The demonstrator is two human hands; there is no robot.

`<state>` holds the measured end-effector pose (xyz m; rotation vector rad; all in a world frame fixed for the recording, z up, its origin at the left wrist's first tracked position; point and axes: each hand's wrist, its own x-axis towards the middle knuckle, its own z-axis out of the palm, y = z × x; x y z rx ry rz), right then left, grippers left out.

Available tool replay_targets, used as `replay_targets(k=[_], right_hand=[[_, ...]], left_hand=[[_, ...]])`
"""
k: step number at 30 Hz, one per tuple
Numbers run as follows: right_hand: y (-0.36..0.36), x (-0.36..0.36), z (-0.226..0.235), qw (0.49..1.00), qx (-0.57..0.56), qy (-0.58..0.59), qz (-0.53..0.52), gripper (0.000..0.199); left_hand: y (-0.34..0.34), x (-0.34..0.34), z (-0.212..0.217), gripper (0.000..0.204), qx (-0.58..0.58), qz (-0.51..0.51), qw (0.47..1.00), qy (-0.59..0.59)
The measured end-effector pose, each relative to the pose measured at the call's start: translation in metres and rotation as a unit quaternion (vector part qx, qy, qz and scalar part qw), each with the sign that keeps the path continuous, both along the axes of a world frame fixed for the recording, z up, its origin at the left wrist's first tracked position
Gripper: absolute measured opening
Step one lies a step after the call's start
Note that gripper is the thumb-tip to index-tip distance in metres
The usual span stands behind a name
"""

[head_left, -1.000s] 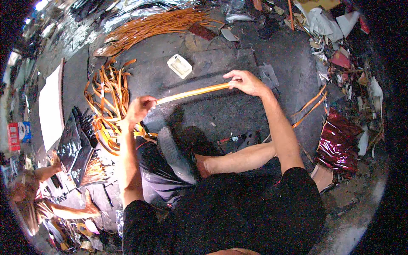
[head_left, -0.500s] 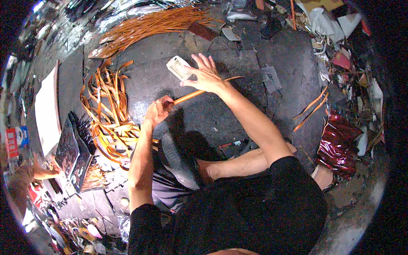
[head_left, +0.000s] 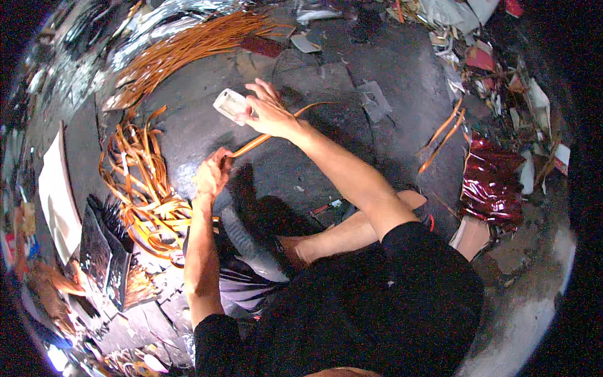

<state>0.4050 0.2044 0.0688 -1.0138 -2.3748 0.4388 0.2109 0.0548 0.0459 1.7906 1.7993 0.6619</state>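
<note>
Orange strip (head_left: 252, 144) in left hand (head_left: 213, 173) (right hand (head_left: 270, 116) at white dish (head_left: 227, 103)).

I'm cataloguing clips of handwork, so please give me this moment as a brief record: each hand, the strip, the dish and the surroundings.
Left hand: pinching one end of an orange strip
Right hand: fingers spread, at the edge of the white dish; grip unclear
Strip: passes under the right wrist, far end beyond it
Dish: beyond the left hand
Left side: tangled orange straps, white board
Far side: bundle of thin orange strips
Right side: shiny dark red sheet
</note>
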Motion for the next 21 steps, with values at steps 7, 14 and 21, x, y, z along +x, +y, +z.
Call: replay_targets(k=[7, 14, 21], right_hand=[[-0.033, 0.163, 0.005, 0.867, -0.334, 0.269, -0.253, 0.040], [-0.045, 0.182, 0.010, 0.837, -0.482, 0.157, -0.207, 0.054], [-0.072, 0.132, 0.000, 0.859, -0.471, -0.035, -0.199, 0.053]], left_hand=[[-0.004, 0.005, 0.008, 0.017, 0.039, 0.008, 0.998, 0.048], [-0.005, 0.001, 0.003, 0.013, 0.121, 0.020, 0.991, 0.060], [-0.012, -0.012, 0.011, 0.014, -0.015, -0.009, 0.999, -0.041]])
